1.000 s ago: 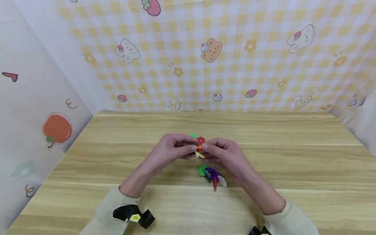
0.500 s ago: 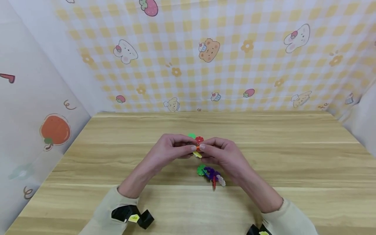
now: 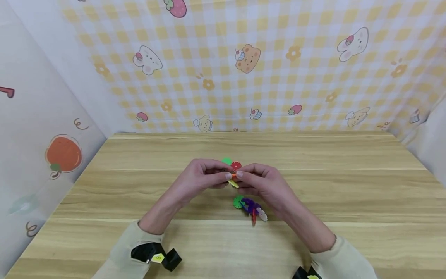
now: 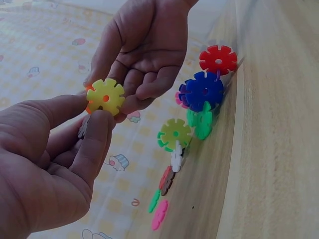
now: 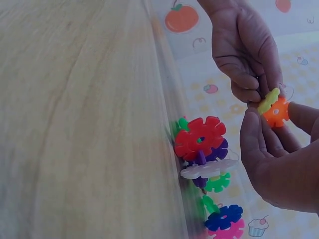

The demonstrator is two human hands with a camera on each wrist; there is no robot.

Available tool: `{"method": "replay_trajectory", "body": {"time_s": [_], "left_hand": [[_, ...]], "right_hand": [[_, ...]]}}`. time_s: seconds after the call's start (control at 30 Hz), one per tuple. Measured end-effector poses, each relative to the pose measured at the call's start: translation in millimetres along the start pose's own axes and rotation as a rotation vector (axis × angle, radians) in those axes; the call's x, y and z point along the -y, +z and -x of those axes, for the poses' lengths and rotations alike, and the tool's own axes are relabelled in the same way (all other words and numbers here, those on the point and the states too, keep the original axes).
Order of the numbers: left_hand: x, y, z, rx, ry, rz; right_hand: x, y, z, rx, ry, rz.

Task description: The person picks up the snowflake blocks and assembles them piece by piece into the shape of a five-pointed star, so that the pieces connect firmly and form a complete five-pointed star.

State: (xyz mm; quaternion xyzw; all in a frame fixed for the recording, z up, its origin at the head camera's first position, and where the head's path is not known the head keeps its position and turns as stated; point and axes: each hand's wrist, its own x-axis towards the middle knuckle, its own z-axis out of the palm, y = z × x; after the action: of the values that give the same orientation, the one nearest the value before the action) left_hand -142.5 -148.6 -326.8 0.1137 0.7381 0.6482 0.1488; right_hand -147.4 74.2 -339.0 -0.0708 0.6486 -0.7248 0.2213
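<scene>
Both hands meet above the table over small notched plastic snowflake discs. My left hand (image 3: 205, 176) pinches a yellow snowflake disc (image 4: 105, 97) between thumb and fingers. An orange snowflake disc (image 5: 276, 112) is pinched by my right hand (image 3: 263, 180). In the right wrist view the two discs touch at an angle, edge to face; how deep their notches sit is hidden by fingers. Part of a dark greyish piece (image 4: 83, 127) shows behind the left fingers. Below the hands lies a joined cluster with a green disc (image 3: 238, 202), purple discs (image 3: 251, 206) and a white one (image 3: 262, 214).
Beyond the hands, a red disc (image 3: 236, 166) and a green disc (image 3: 227, 161) lie on the wooden table (image 3: 331, 155). Several more discs, among them a pink one (image 4: 160, 215), show in the left wrist view. A checked cloth (image 3: 278, 77) hangs behind the table.
The yellow disc under the thumbs has tilted slightly, and the hands have drifted a little left in the view along with everything else. Both grips stay the same.
</scene>
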Motion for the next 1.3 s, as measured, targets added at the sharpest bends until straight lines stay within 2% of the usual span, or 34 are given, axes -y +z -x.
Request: {"method": "replay_trajectory", "body": {"time_s": [0.17,0.27,0.4,0.53,0.63,0.73,0.87,1.0,1.17,1.3], "left_hand": [[2.0,-2.9,-0.7,-0.007,-0.011,0.012],[2.1,-6.9,-0.4,-0.039,-0.019,0.010],[4.3,-15.0,-1.0,-0.076,-0.038,0.025],[7.2,-22.1,-2.0,-0.076,-0.050,0.042],[7.3,-25.9,-1.3,-0.075,-0.048,0.039],[6.4,-27.9,-0.7,-0.076,-0.042,0.032],[4.6,-28.1,-0.6,-0.083,-0.045,0.011],[4.7,-27.6,-0.7,-0.080,-0.041,0.004],[5.5,-26.3,-0.8,-0.067,-0.041,0.012],[4.7,-25.5,-0.4,-0.075,-0.045,0.005]], "right_hand": [[2.0,-5.5,-0.6,0.041,0.004,-0.027],[5.5,-14.0,-2.4,0.050,-0.021,-0.035],[11.4,-27.5,-7.3,0.006,-0.057,-0.043],[15.9,-37.6,-15.9,-0.056,-0.078,-0.044],[17.0,-41.2,-27.6,-0.115,-0.115,0.050],[14.3,-43.9,-43.0,-0.190,-0.145,0.239],[8.8,-45.7,-61.9,-0.228,-0.124,0.425],[3.1,-48.4,-76.1,-0.168,-0.112,0.474],[-7.1,-50.1,-88.6,0.002,-0.129,0.535],[-11.3,-46.3,-94.2,0.086,-0.175,0.596]]}}
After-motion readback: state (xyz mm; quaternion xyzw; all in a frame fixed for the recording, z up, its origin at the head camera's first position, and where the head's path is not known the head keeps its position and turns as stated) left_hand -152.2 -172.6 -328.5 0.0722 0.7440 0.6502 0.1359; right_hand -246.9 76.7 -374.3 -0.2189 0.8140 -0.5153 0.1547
